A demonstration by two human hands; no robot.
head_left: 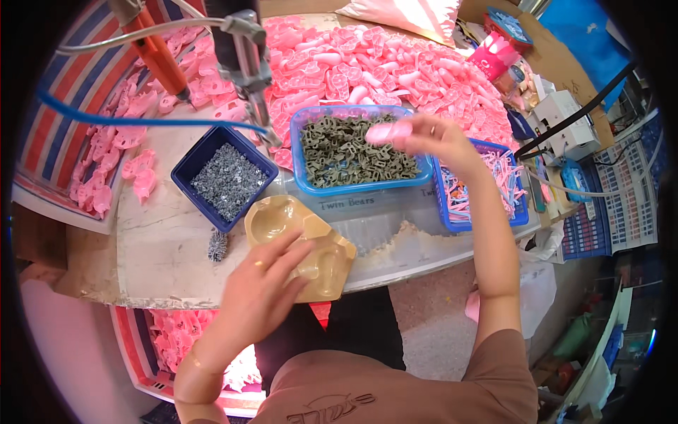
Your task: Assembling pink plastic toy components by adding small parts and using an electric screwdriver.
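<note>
Workbench, pink heap, hanging tools, right hand holding pink piece

Bright pink colours the heap of parts across the top of the frame; the lone part at upper centre is paler pink. The moulded tray at centre is tan. Olive clips fill a light-blue tub, grey bits a navy bin. Red, white and blue stripes pattern the sheet at upper left. The shirt is brown.
</note>
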